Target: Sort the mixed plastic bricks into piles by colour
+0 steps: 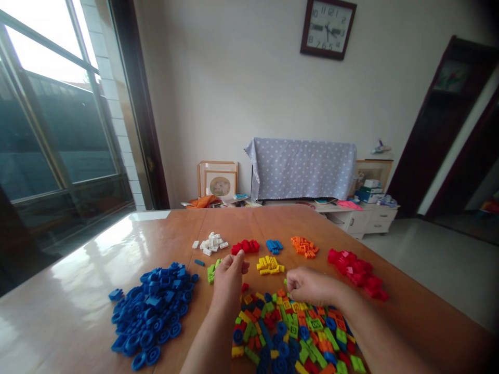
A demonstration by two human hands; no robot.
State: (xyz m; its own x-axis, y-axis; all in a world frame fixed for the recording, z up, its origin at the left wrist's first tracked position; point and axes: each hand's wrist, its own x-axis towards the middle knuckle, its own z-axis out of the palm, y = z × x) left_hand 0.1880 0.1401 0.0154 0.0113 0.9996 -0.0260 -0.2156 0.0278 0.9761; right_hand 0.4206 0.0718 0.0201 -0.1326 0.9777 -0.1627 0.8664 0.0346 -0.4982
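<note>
**Two bare hands at a heap of mixed bricks [296, 332] on a wooden table [117, 249].**

Left hand [230, 275]: the forearm runs up along the heap's left edge with the wrist straight. The fingers are bunched against the thumb just beyond the heap's far left corner. The fingertips lie at the near edge of a small red pile [246, 246] (whether a brick sits between them cannot be told).

Right hand [307, 285]: the forearm enters from the heap's right and crosses its right side, back of the hand upward. The fingers are curled under into a loose fist over the heap's far edge; what they enclose is hidden.

Just beyond the heap lie green bricks [212, 271] and a yellow pile [270, 265]. Farther beyond it, a row holds a white pile [212, 242], the small red pile, a small blue group [274, 245] and an orange pile [304, 246]. A large red pile [356, 272] lies beyond the heap's right corner, and a large blue pile [152, 311] lies left of the heap.
</note>
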